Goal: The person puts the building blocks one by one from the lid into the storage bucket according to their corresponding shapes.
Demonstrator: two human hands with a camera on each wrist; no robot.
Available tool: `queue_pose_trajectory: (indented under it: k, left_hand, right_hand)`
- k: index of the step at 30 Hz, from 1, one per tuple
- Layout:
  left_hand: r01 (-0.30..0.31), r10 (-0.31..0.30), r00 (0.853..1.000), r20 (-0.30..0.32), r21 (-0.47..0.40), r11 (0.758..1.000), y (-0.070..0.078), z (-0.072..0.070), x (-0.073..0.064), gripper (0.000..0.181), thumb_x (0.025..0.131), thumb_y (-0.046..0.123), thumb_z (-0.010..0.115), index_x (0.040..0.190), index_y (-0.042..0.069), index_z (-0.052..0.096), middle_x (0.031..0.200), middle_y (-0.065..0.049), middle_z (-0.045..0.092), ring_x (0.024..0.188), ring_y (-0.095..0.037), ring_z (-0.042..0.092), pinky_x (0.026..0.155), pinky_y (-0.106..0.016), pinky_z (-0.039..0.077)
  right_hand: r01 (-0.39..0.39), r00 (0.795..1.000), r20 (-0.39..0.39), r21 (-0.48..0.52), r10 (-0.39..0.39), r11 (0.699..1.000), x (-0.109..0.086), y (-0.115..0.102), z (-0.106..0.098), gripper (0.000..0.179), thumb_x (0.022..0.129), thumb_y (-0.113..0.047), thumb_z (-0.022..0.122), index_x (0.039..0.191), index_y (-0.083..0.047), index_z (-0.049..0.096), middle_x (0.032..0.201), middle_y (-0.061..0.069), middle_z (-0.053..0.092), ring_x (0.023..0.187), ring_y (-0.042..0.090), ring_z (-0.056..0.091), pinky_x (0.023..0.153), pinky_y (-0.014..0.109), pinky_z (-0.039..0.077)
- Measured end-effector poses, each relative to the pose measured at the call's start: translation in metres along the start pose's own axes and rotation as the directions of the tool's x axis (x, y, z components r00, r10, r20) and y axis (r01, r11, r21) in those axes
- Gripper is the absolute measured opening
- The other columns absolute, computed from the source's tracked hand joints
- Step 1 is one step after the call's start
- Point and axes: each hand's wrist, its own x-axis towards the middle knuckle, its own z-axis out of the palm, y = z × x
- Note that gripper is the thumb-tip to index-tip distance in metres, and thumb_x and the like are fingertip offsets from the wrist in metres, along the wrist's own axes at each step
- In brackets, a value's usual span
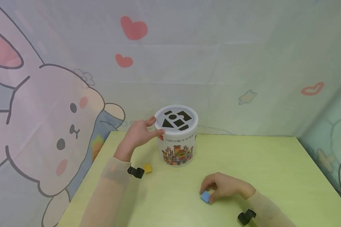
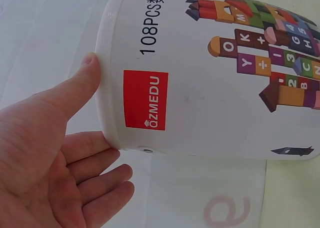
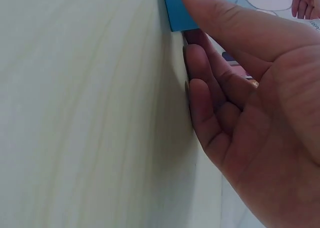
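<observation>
A white round bucket point(image 1: 177, 138) with printed toy buildings stands upright on the table; its lid point(image 1: 171, 117) has several dark shaped holes. My left hand point(image 1: 140, 134) is at the bucket's left side, thumb and index finger touching the rim. In the left wrist view the other fingers of that hand point(image 2: 75, 163) hang loosely beside the bucket, near its red label point(image 2: 145, 100). My right hand point(image 1: 225, 186) pinches a small blue square block point(image 1: 205, 197) between thumb and fingers, low over the table. The right wrist view shows the thumb on the blue block point(image 3: 181, 10).
A yellow square block point(image 1: 147, 168) lies on the pale yellow-green table point(image 1: 272, 170), left of the bucket and close to the left wrist strap point(image 1: 136, 172). Behind the table hangs a cloth point(image 1: 216, 63) printed with a rabbit and hearts.
</observation>
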Motion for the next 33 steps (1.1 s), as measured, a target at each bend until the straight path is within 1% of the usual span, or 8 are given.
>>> queue_pose_trajectory:
  k: [3,7,12,14,19,24,28,33]
  left_hand:
    - [0.003,-0.003,1.000,0.001,0.002,1.000,-0.001,0.000,0.001,0.087,0.096,0.058,0.076,0.163,0.013,0.044,0.079,-0.006,0.065,0.047,-0.011,0.025,0.055,-0.034,0.039]
    - [0.001,-0.001,1.000,-0.002,0.003,1.000,-0.001,0.000,0.001,0.087,0.096,0.059,0.076,0.163,0.013,0.044,0.081,-0.005,0.064,0.050,-0.012,0.028,0.058,-0.034,0.041]
    - [0.009,-0.009,1.000,0.000,0.009,1.000,0.000,-0.001,0.001,0.087,0.096,0.059,0.075,0.163,0.015,0.044,0.076,-0.011,0.066,0.051,-0.013,0.029,0.060,-0.035,0.042]
    - [0.007,-0.007,1.000,0.001,0.002,1.000,0.000,-0.002,0.002,0.087,0.096,0.060,0.075,0.163,0.014,0.044,0.088,-0.017,0.071,0.051,-0.013,0.028,0.059,-0.035,0.041]
    - [0.000,0.000,1.000,0.002,-0.021,1.000,0.000,-0.001,0.003,0.087,0.095,0.059,0.077,0.162,0.012,0.045,0.127,-0.023,0.070,0.051,-0.013,0.026,0.058,-0.034,0.039]
    - [0.006,-0.006,1.000,-0.001,-0.011,1.000,-0.001,0.000,0.004,0.086,0.095,0.057,0.078,0.162,0.013,0.046,0.099,-0.017,0.072,0.048,-0.011,0.022,0.054,-0.032,0.037]
    - [0.012,-0.012,1.000,0.002,-0.018,1.000,-0.002,0.000,0.003,0.086,0.095,0.058,0.078,0.162,0.013,0.046,0.085,-0.011,0.069,0.047,-0.011,0.022,0.053,-0.031,0.037]
    - [0.009,-0.009,1.000,-0.002,-0.025,1.000,-0.003,0.000,0.003,0.087,0.094,0.058,0.078,0.161,0.013,0.047,0.084,-0.008,0.067,0.046,-0.011,0.023,0.053,-0.031,0.038]
  right_hand:
    - [0.015,1.000,-0.006,-0.019,-0.015,1.000,0.001,0.001,0.000,0.027,0.090,-0.021,0.089,0.116,-0.019,0.082,0.118,-0.008,0.073,0.110,0.009,0.065,0.099,0.031,0.055]
    - [0.002,0.999,-0.033,-0.045,-0.004,0.999,0.001,0.001,0.001,0.027,0.088,-0.021,0.090,0.112,-0.022,0.080,0.112,-0.012,0.073,0.103,0.008,0.065,0.091,0.029,0.055]
    - [-0.012,0.999,-0.043,-0.087,0.008,0.996,0.003,-0.002,0.001,0.029,0.086,-0.018,0.091,0.108,-0.027,0.075,0.103,-0.015,0.070,0.093,0.005,0.062,0.085,0.027,0.054]
    - [-0.013,0.999,-0.040,-0.096,0.009,0.995,0.003,-0.004,0.000,0.029,0.086,-0.017,0.091,0.107,-0.028,0.074,0.100,-0.015,0.069,0.090,0.005,0.061,0.083,0.027,0.054]
    - [-0.009,0.999,-0.043,-0.104,0.005,0.994,0.002,-0.013,0.000,0.021,0.091,-0.014,0.085,0.106,-0.023,0.074,0.096,-0.013,0.069,0.086,0.009,0.062,0.077,0.026,0.053]
    - [-0.014,0.999,-0.046,-0.107,0.009,0.994,0.001,-0.020,0.000,0.018,0.093,-0.013,0.083,0.108,-0.020,0.074,0.096,-0.012,0.070,0.087,0.010,0.064,0.077,0.026,0.053]
    - [-0.034,0.998,-0.047,-0.114,0.029,0.993,0.000,-0.021,-0.002,0.020,0.093,-0.014,0.084,0.112,-0.018,0.077,0.100,-0.014,0.071,0.089,0.008,0.064,0.077,0.026,0.053]
    - [-0.025,0.999,-0.036,-0.113,0.022,0.993,0.000,-0.021,-0.003,0.016,0.094,-0.012,0.083,0.108,-0.018,0.078,0.099,-0.014,0.072,0.087,0.006,0.064,0.076,0.026,0.053]
